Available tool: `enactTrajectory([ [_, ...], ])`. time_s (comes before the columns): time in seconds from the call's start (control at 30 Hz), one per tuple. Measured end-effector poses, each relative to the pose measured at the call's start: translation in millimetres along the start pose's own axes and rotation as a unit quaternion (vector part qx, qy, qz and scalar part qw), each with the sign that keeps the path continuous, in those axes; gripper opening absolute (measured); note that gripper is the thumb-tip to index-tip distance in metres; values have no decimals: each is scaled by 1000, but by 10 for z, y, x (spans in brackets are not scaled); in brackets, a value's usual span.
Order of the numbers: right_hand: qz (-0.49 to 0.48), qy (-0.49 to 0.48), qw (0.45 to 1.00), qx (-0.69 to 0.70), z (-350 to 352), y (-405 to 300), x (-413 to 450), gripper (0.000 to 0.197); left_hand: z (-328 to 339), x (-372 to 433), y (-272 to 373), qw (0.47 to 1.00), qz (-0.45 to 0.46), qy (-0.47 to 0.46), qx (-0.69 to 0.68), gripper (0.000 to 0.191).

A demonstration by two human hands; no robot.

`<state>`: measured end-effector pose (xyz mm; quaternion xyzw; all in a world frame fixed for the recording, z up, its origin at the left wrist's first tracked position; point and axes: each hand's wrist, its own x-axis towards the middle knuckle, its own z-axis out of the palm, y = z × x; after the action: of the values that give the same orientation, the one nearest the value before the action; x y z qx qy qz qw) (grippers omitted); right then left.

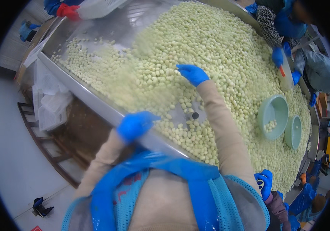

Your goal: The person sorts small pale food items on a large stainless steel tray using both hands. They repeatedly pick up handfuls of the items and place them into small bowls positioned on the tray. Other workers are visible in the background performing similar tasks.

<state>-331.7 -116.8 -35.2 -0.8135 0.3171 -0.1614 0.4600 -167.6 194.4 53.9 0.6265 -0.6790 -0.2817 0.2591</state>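
A wide heap of pale green oval fruits (228,43) covers much of a stainless steel table (141,14) with a raised rim. My right hand (193,75), in a blue glove, hovers over or touches the heap, its fingers pointing left. Its palm faces away, so whatever it may hold is hidden. My left hand (136,126), also blue-gloved and blurred, is above the near rim with fingers towards the fruits. I cannot tell whether it holds anything. Between my hands, part of the metal surface shows around a dark round fitting (195,115).
Two green plastic bowls (273,117) rest on the heap at right, the larger with several fruits inside. Translucent plastic crates (52,111) and a brown metal frame (55,158) stand at left. Gloved co-workers surround the table; one red-gloved hand (68,11) grips a white basket (98,8).
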Motion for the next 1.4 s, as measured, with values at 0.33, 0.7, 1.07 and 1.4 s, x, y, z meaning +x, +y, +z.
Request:
enactTrajectory([
  [0.33,80,15,956,282,-305,-478,-1009,35,-36,634,-118,999,-28,-12,-32,36],
  [0.7,180,194,892,368,-323,-225,-2258,38,-117,2791,-1199,982,-65,2,177,30],
  [1.07,191,249,867,388,64,-594,-2267,35,75,3340,-1331,920,-10,-146,364,20],
  [1.4,210,264,806,486,-24,-704,-2078,38,-67,2867,-865,974,-7,-99,203,28],
])
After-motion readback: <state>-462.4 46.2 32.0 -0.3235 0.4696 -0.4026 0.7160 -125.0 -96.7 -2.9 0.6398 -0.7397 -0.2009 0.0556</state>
